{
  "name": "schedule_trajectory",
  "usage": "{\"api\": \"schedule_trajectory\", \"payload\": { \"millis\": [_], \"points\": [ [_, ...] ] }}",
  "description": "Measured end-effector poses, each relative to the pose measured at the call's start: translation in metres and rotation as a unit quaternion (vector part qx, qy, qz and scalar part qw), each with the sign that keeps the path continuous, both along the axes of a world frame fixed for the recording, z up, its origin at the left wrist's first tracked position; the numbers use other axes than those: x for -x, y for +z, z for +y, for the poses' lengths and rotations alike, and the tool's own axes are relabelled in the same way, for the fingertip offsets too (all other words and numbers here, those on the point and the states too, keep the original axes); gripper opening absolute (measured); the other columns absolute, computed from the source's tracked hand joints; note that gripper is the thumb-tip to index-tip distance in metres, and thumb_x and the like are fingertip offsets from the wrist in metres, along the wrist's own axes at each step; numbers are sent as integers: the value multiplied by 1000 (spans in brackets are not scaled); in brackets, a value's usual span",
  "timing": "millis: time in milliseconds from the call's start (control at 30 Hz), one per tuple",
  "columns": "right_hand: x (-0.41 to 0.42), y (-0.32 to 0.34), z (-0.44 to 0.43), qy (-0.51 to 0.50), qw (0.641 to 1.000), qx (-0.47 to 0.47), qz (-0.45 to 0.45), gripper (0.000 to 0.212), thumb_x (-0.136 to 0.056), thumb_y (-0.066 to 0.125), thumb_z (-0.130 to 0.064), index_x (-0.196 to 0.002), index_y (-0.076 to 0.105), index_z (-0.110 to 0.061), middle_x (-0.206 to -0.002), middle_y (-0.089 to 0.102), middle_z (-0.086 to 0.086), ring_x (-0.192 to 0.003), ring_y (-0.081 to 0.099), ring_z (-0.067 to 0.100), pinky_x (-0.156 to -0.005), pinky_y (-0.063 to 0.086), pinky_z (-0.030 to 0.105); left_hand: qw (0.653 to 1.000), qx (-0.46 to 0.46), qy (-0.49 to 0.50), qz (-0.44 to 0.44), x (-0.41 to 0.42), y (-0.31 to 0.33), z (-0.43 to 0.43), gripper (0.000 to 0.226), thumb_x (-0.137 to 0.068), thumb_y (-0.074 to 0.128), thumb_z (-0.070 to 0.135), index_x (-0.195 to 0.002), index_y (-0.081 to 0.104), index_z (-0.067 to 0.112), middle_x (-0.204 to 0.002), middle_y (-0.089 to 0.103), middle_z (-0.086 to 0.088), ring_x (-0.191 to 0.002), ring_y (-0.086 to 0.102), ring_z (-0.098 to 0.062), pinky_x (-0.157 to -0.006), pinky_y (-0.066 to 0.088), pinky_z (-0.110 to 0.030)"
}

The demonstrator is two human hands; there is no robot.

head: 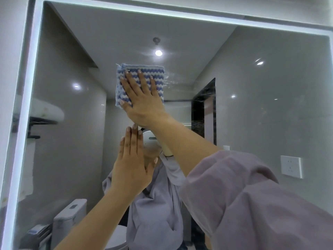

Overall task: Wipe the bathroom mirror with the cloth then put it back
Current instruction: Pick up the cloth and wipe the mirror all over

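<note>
- The cloth (blue and white, in wavy stripes that run sideways) sits high on the mirror, near the middle of its width and closer to the top edge than the bottom.
- It lies directly under the right hand, sandwiched between palm and glass. Its top and right edges show past the fingertips, and its left edge shows past the thumb.
- The cloth is folded to a rough square, so it has no real long axis. The hand points up and slightly left across it.
- The right hand is spread flat with straight fingers, pressing the cloth to the glass rather than curling round it.
- The left hand is below it, also flat and straight-fingered, and holds nothing. It seems to rest against the glass as a brace, though I cannot tell for sure that it touches.
- Faint smears lie just beside the cloth's right edge, so the next stroke probably belongs rightward, with a wide stretch of glass beyond.
- Wiping looks to be mid-way. The place the cloth goes back to is not in view.
</note>
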State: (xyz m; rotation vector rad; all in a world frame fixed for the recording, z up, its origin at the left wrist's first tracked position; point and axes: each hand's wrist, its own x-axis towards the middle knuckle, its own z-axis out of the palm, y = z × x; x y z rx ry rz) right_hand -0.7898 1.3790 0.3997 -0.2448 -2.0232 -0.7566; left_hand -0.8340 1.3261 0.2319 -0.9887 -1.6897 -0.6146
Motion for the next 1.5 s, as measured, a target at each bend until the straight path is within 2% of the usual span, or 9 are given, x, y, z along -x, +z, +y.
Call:
{"api": "schedule_trajectory", "payload": {
  "millis": [167, 300, 433, 667, 800, 967, 1067, 1300, 1500],
  "points": [
    [-3, 3, 1, 23, 1000, 0, -2, 60, -102, 17, -43, -153, -7, -21, -161, -14, -4, -146, -21, 22, -114, -23, 41, 1000, 5, 0, 3, 1, 1, -2, 84, -92, 19, 57, -148, -7, 0, -156, -15, -15, -147, -11, -27, -120, -2, -38],
    [-10, 8, 15, 8, 999, -34, -1, 55, -103, 12, -40, -153, -6, -25, -161, -11, -6, -147, -17, 20, -112, -23, 38, 1000, 12, -1, 13, -1, 1, -5, 83, -92, 20, 55, -148, -1, -3, -157, -8, -18, -147, -5, -31, -120, 3, -40],
    [-32, 12, 40, -1, 999, -33, 24, 56, -102, 13, -43, -153, -6, -28, -161, -8, -8, -147, -14, 19, -113, -21, 37, 1000, 20, -5, 9, -1, 0, -6, 83, -92, 17, 55, -148, -5, -2, -157, -13, -17, -147, -10, -31, -121, 2, -41],
    [-80, 23, 88, -20, 996, 28, 78, 63, -101, 18, -51, -153, -7, -26, -162, -10, -4, -147, -14, 20, -113, -20, 38, 1000, 20, -13, 5, 0, 0, -6, 84, -91, 15, 58, -148, -7, -1, -157, -16, -15, -147, -14, -28, -121, -2, -39],
    [-113, 26, 118, -16, 990, 76, 117, 68, -97, 16, -56, -153, -8, -26, -162, -12, -3, -147, -15, 21, -118, -14, 43, 1000, 21, -14, 2, 1, 0, -7, 84, -91, 13, 58, -148, -10, 0, -157, -20, -14, -146, -18, -26, -120, -7, -37],
    [-145, 13, 149, -26, 958, 181, 220, 73, -99, 24, -54, -153, -10, -18, -161, -13, 2, -148, -14, 21, -119, -11, 42, 1000, 17, -18, -2, 3, -1, -3, 85, -92, 13, 59, -148, -10, 0, -157, -21, -14, -146, -20, -26, -121, -5, -39],
    [-145, 8, 149, -35, 942, 211, 257, 76, -99, 27, -53, -152, -11, -15, -161, -12, 5, -148, -13, 22, -118, -12, 40, 1000, 14, -23, 0, 4, -1, -3, 85, -92, 13, 59, -148, -9, 0, -158, -18, -15, -147, -17, -26, -122, -2, -41],
    [-139, 13, 146, -42, 944, 218, 245, 71, -101, 25, -47, -152, -13, -16, -161, -15, 2, -147, -17, 21, -115, -17, 43, 1000, 7, -22, 3, 3, -1, 0, 84, -92, 10, 59, -148, -8, -1, -158, -17, -16, -147, -16, -27, -122, 0, -42],
    [-106, 8, 109, 13, 977, 142, 158, 70, -101, 27, -45, -153, -11, -19, -161, -13, 1, -147, -16, 21, -107, -23, 39, 1000, 7, -19, 2, 2, -2, -2, 83, -93, 17, 56, -149, -6, -2, -158, -14, -17, -148, -13, -29, -122, 2, -43]
  ]
}}
